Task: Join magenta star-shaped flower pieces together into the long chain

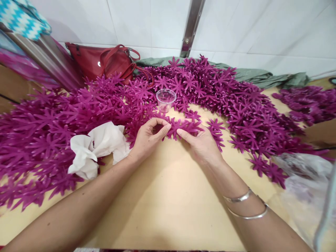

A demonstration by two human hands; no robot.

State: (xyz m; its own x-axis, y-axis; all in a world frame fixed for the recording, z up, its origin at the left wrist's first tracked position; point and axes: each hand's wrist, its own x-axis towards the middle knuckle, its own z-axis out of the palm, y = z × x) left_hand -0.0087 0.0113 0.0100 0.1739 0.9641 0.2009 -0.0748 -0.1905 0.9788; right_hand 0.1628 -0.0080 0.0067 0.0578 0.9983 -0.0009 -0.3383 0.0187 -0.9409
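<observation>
Covering the lower half of the frame: a bare tan table, showing only in front of the arms.
Pile: purple star-shaped flowers arc from the far left across the top centre to the right. They lie loose and overlapping, too many to count.
Heap: a smaller purple heap at the right edge, apart from the pile and blurred.
Bag: red, upper left against the wall, its base covered by the pile.
Cloth: green, bunched along the wall at upper right, behind the pile.
Plastic: a clear wrap at lower right, cut off by the frame. Its contents cannot be made out.
Tissue: white and crumpled, left of centre, on the pile's inner edge.
Left hand: at centre, thumb and fingers pinched on the flower's left side.
Right hand: just beside it, fingers closed on the same flower from the right and beneath. Two bangles sit on the wrist.
Flower: at mid-frame, held between both hands at the pile's inner edge. Whether it is one piece or several stacked is hard to tell.
Cup: clear, small and upright, just beyond the hands. It looks empty.
Progress: by my reading, nearly everything lies loose and only the held flower is being worked. Whether the heap is a finished lot I cannot tell.
Hidden: some fingertips are under the petals.
</observation>
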